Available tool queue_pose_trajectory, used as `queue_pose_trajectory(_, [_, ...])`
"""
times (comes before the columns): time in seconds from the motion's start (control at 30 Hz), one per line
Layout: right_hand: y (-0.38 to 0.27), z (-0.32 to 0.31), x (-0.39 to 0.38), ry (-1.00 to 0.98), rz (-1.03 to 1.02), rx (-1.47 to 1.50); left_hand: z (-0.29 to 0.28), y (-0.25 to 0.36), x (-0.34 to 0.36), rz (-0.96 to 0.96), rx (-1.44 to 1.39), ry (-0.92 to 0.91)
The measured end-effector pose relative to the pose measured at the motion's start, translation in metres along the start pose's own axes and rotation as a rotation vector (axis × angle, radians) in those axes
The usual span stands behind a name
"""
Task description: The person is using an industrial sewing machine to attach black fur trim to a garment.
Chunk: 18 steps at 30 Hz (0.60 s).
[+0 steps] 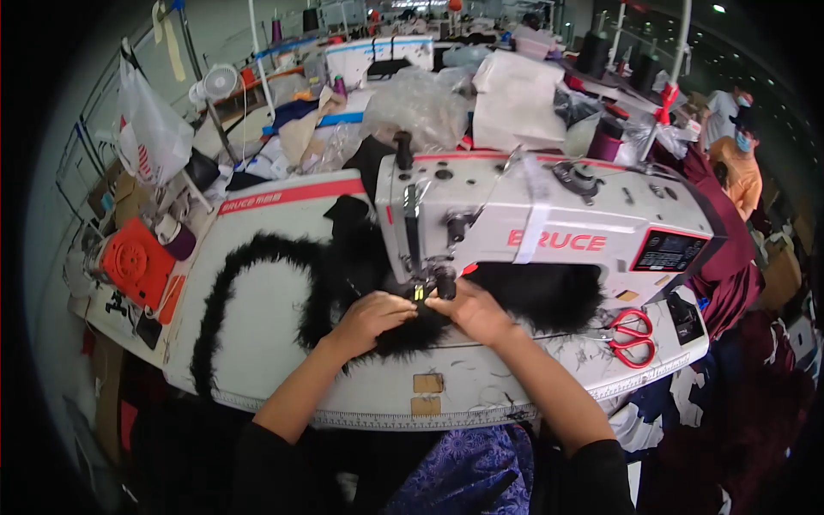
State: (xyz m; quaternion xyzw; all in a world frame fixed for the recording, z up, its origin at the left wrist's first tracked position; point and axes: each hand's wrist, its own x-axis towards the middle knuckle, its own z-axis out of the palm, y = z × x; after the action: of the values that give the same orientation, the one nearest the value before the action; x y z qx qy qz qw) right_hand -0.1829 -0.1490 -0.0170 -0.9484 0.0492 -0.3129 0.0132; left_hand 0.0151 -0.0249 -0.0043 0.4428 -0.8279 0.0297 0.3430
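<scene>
Centrally, item one: a strip of black fur trim [378, 283], lying on the white sewing table [283, 343] under the needle area of the white sewing machine [549, 232]. From the needle it runs left, then curves down toward seven o'clock as a thin dark band; a second mass of the same fur fills the space under the machine arm at three o'clock of my hands.

Item two: my left hand [373, 318], palm down on the fur just at eight o'clock of the presser foot, fingers curled and pressing the pile flat. I cannot tell whether it pinches any of it, as the fingertips sink into the fur.

Item three: my right hand [472, 311], at four o'clock of the presser foot, fingers bent onto the fur, thumb toward the needle. Whether it grips or merely presses is hidden by the pile.

Item four: the needle and foot themselves, hard to make out against the black; only a small yellow glint shows between my hands.

Item five: red-handled scissors [633, 336] at three o'clock on the table, well apart from the right hand.

Item six: an orange boxy object [137, 262] at nine o'clock, its kind unclear.

Item seven: clear plastic bags [421, 103] heaped at twelve o'clock behind the machine.

Item eight: a person in an orange top [742, 172] at two o'clock, cut off by the dark rim.
</scene>
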Motion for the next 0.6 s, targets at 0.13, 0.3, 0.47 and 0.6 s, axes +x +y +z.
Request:
queue_pose_trajectory(0.13, [0.013,-0.020,0.002,-0.102,0.019,0.096,-0.011,-0.009,0.005,0.136,0.160,-0.042])
queue_pose_trajectory(0.3, [0.015,-0.029,0.010,-0.027,-0.080,-0.014,-0.006,-0.006,0.001,0.083,0.269,-0.072])
queue_pose_trajectory(0.47, [0.001,-0.021,0.007,-0.047,-0.060,-0.111,-0.009,0.003,-0.010,0.035,0.322,-0.147])
queue_pose_trajectory(0.6, [-0.015,-0.027,0.004,-0.100,-0.031,-0.196,-0.014,0.046,0.004,-0.064,0.550,-0.306])
